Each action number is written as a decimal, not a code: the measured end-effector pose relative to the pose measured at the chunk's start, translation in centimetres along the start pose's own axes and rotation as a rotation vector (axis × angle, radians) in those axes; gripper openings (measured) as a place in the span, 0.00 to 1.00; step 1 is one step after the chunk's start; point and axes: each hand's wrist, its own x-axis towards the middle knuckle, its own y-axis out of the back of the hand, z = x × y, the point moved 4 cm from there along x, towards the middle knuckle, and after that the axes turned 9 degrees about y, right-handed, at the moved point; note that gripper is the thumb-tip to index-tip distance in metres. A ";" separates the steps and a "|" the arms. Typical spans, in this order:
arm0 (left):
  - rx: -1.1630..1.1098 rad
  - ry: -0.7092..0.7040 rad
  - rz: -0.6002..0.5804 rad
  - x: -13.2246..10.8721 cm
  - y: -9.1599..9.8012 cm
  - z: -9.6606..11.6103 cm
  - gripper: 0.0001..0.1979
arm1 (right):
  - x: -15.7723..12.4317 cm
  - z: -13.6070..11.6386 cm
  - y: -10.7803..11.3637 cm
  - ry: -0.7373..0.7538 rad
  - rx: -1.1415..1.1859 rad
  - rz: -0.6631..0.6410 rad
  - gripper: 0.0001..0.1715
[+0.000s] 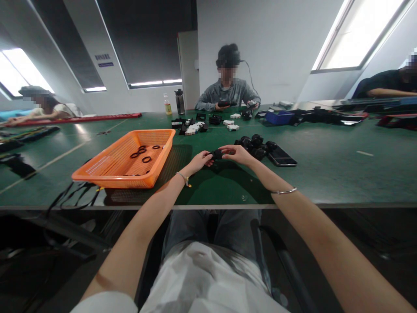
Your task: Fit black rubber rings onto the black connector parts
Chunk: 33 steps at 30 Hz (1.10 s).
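Seen from above the lap, the left hand (199, 159) and right hand (235, 153) met over the green felt-topped table (325, 174), fingertips of both pinched on one small black plastic part (216, 153), apparently mid-fitting; finishing would call for a steady two-handed grip. Just beyond lay a cluster of similar black parts (256, 145), a dark phone (282, 157), and, leftward, an orange mesh plastic basket (107, 167) holding black rings (143, 153).

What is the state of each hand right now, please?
Left hand: closed on the small black part.
Right hand: closed on the same small black part.
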 end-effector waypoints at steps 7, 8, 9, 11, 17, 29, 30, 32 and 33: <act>0.028 -0.010 0.007 -0.5 -0.2 0.4 0.02 | 0.0 0.0 0.0 -0.029 -0.006 0.003 0.25; 0.027 -0.019 -0.001 -0.5 -0.2 0.3 0.03 | 0.0 0.0 0.0 -0.035 -0.008 0.002 0.26; 0.027 -0.025 -0.006 -0.4 -0.1 0.3 0.03 | 0.0 0.1 0.0 -0.039 -0.009 0.000 0.26; 0.032 -0.027 -0.006 -0.3 -0.1 0.1 0.04 | 0.0 0.2 -0.1 -0.045 -0.013 -0.004 0.25; 0.036 0.010 0.019 0.2 -0.1 0.0 0.03 | 0.0 0.5 -0.2 -0.084 0.010 -0.018 0.25; 0.004 0.033 0.009 0.2 -0.2 -0.1 0.05 | 0.2 0.3 0.0 0.013 -0.008 0.027 0.29; 0.007 0.034 0.009 0.2 -0.2 -0.1 0.05 | 0.2 0.2 0.0 0.018 -0.005 0.038 0.29; 0.013 0.032 0.012 0.2 -0.2 -0.1 0.05 | 0.1 0.0 0.0 0.027 -0.005 0.046 0.26; 0.016 0.030 0.012 0.2 -0.2 -0.1 0.05 | 0.1 -0.1 0.0 0.029 -0.008 0.046 0.24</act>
